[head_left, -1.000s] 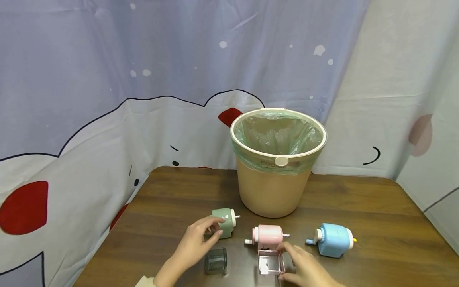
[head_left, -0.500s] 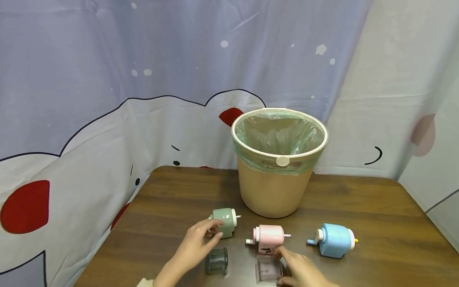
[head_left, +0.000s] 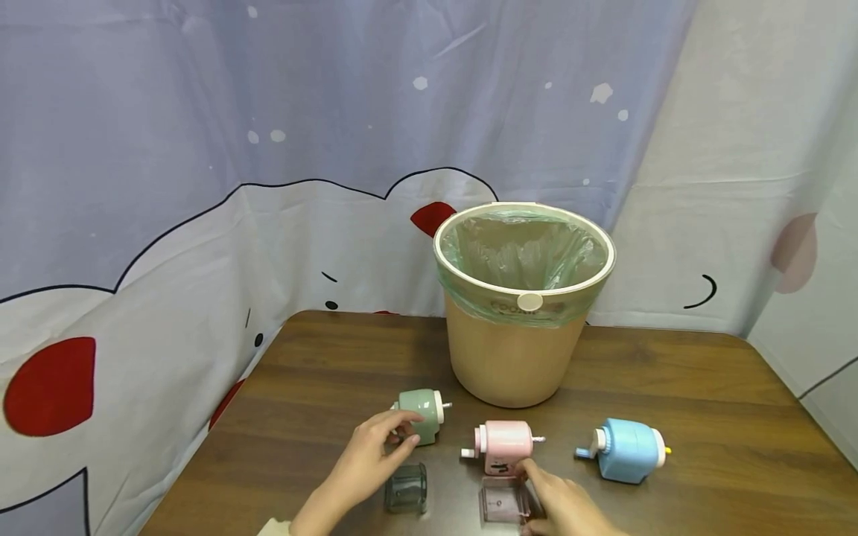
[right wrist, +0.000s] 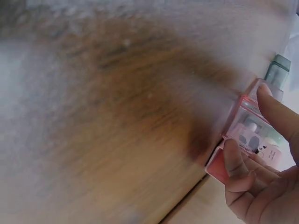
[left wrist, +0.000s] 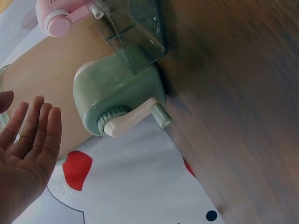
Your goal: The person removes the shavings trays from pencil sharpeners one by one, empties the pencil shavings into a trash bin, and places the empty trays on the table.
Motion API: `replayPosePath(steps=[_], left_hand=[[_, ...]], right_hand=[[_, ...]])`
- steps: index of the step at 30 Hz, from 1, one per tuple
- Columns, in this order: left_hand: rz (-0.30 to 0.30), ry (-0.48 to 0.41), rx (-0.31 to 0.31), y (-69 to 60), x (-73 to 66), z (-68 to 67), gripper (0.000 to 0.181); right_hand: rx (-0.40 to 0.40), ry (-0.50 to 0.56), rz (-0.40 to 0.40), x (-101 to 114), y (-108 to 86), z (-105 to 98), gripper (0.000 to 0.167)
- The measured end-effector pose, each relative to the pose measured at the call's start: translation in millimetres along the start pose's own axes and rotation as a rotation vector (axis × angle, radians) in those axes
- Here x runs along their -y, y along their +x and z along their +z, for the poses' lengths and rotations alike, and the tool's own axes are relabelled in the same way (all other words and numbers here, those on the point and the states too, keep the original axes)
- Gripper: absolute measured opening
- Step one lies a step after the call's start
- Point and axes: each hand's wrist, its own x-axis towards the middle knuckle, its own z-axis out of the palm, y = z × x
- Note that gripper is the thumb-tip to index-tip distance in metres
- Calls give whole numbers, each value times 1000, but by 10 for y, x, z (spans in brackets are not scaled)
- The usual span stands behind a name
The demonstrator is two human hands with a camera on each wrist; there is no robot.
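My right hand (head_left: pixel 563 502) holds the clear pink drawer (head_left: pixel 503 502) between thumb and fingers, on the table just in front of the pink hand-crank pencil sharpener (head_left: pixel 507 441). In the right wrist view the drawer (right wrist: pixel 247 116) lies between thumb and fingertips. My left hand (head_left: pixel 369 450) hovers beside the green pencil sharpener (head_left: pixel 425 406), its fingers loosely bent around nothing. The left wrist view shows those fingers apart from the green sharpener (left wrist: pixel 117 88). A dark clear drawer (head_left: pixel 405 491) sits on the table in front of the green one.
A blue pencil sharpener (head_left: pixel 628 450) with a yellow pencil tip stands to the right. Behind them is a tall beige bin (head_left: pixel 512 365) lined with a green bag. The wooden table (head_left: pixel 322 357) ends at a patterned curtain (head_left: pixel 335 246).
The pink drawer has turned in my right hand and come down flat on the table, uncovering the pink sharpener's printed front. My left hand stays in place.
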Motion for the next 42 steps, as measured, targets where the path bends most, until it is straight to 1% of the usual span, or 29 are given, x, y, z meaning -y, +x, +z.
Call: replayPosePath(steps=[3,8,10,12,14,16,19,22,25,27,30,33,36,39,41,42], left_hand=[[-9,1,2,-4,-2,-4,23],[-17,4,16,3,-22,3,23],[-13,2,19,25,-38,13,23],[-2,2,18,56,-58,25,23],[12,3,21,84,-76,37,23],[26,3,21,110,-93,49,23],[42,0,24,136,-116,70,22],[51,-8,32,152,-141,98,21],[63,-19,44,170,-171,130,21],[71,-29,53,192,-198,152,22],[95,-42,69,255,-260,196,23],[116,-58,93,334,-345,254,24],[158,-63,124,415,-455,338,23],[228,-54,151,499,-594,457,24],[286,-27,167,554,-696,553,25],[305,-13,182,586,-750,605,27]], right_hand=[[0,6,1,2,-24,-30,63],[9,-1,38,10,-80,-111,60],[7,-11,57,9,-97,-156,62],[-7,-21,61,5,-107,-210,63],[-19,-23,58,-5,-116,-263,63],[-40,-33,36,-27,-124,-323,60],[-92,-71,-32,-101,-150,-422,54],[-186,-101,-125,-216,-204,-539,48],[-278,-62,-200,-356,-279,-663,45],[-338,-29,-241,-460,-332,-747,47],[-418,39,-259,-623,-408,-878,52],[-487,75,-220,-788,-467,-991,53],[-532,89,-126,-955,-528,-1070,51],[-541,147,-8,-1151,-612,-1124,46],[-521,183,56,-1312,-687,-1157,44],[-501,197,76,-1394,-728,-1179,43]])
